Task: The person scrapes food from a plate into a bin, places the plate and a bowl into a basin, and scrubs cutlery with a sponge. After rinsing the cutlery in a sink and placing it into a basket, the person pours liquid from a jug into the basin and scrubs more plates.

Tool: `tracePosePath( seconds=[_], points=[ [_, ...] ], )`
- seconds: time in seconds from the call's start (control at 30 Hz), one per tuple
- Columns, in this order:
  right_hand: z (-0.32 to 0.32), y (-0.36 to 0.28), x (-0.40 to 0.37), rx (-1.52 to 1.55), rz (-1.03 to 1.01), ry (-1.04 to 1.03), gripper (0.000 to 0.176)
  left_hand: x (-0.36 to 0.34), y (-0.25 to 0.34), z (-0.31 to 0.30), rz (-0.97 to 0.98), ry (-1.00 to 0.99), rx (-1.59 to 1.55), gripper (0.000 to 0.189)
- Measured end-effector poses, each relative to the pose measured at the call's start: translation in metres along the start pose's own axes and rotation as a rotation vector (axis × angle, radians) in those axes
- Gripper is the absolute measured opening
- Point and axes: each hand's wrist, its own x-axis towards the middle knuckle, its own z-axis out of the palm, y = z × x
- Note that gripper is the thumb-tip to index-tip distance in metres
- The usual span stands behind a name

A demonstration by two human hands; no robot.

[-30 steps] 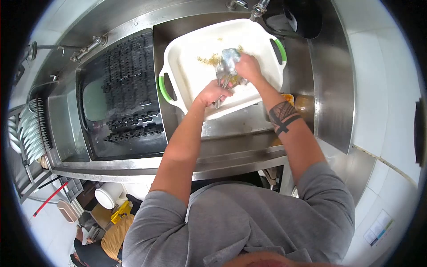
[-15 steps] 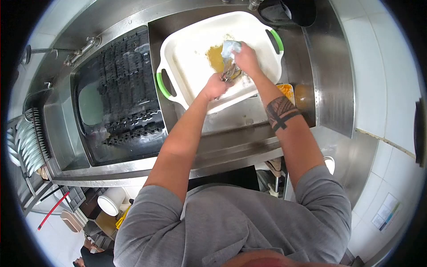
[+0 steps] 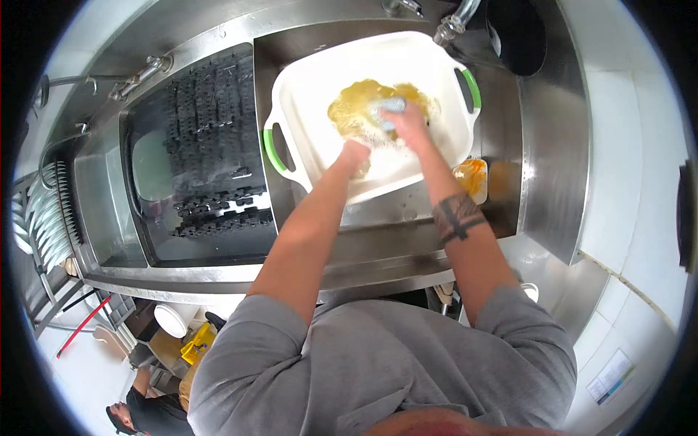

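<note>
A white basin [image 3: 299, 94] with green-edged handles sits in the steel sink, with yellowish liquid [image 3: 349, 102] and suds on its floor. My left hand [image 3: 355, 152] is closed, low in the basin at the edge of the foam. The thin metal utensil it grips is mostly hidden by foam and fingers; its exact kind does not show. My right hand [image 3: 408, 122], smeared by motion, is closed on a pale blue cloth [image 3: 390, 106] and presses it into the liquid, up and right of my left hand.
Black ridged grates [image 3: 207, 138] lie in dark water in the left sink. An orange-stained container [image 3: 472, 178] stands right of the basin, below a faucet [image 3: 454, 25] and a black vessel [image 3: 518, 36]. Plates [image 3: 54, 218] fill a rack at far left. Another person [image 3: 156, 407] is at lower left.
The yellow liquid has spread wider and suds have formed. My right hand with the cloth has moved down and right. The utensil in my left hand has dropped out of sight in the foam.
</note>
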Motion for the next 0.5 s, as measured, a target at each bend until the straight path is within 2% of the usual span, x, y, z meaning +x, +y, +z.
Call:
tracePosePath(
  seconds=[0.07, 0.1, 0.13, 0.2, 0.23, 0.27, 0.3, 0.33, 0.4, 0.47, 0.5],
  points=[
    [0.028, 0.019, -0.022, 0.106, -0.139, 0.086, 0.046, -0.064, 0.074, -0.043, 0.313, 0.778, -0.128, 0.045],
    [0.038, 0.025, -0.022, 0.100, -0.149, 0.087, 0.046, -0.048, 0.061, -0.038, 0.171, 0.599, -0.302, 0.054],
    [0.047, 0.031, -0.021, 0.190, -0.166, 0.119, 0.043, -0.056, 0.075, -0.048, 0.176, 0.607, -0.306, 0.054],
    [0.050, 0.026, -0.022, 0.277, -0.185, 0.139, 0.039, -0.087, 0.104, -0.072, -0.183, 0.426, -0.245, 0.053],
    [0.047, 0.022, -0.020, 0.236, -0.167, 0.091, 0.037, -0.062, 0.068, -0.043, 0.036, 0.564, -0.015, 0.047],
    [0.045, 0.018, -0.017, 0.195, -0.146, 0.044, 0.034, -0.066, 0.073, -0.049, 0.032, 0.571, -0.015, 0.047],
    [0.046, 0.025, -0.007, 0.359, -0.154, 0.118, 0.030, -0.072, 0.084, -0.052, 0.000, 0.571, 0.005, 0.045],
    [0.042, 0.032, 0.003, 0.358, -0.148, 0.112, 0.030, -0.079, 0.092, -0.054, -0.032, 0.567, 0.025, 0.043],
    [0.034, 0.035, 0.007, 0.478, -0.138, 0.267, 0.027, -0.082, 0.091, -0.055, -0.002, 0.601, -0.050, 0.043],
    [0.028, 0.033, 0.008, 0.531, -0.104, 0.283, 0.028, -0.090, 0.094, -0.068, 0.220, 0.585, -0.458, 0.037],
    [0.024, 0.029, 0.007, 0.570, -0.133, 0.204, 0.029, -0.113, 0.121, -0.096, 0.037, 0.250, -0.962, 0.024]
  ],
)
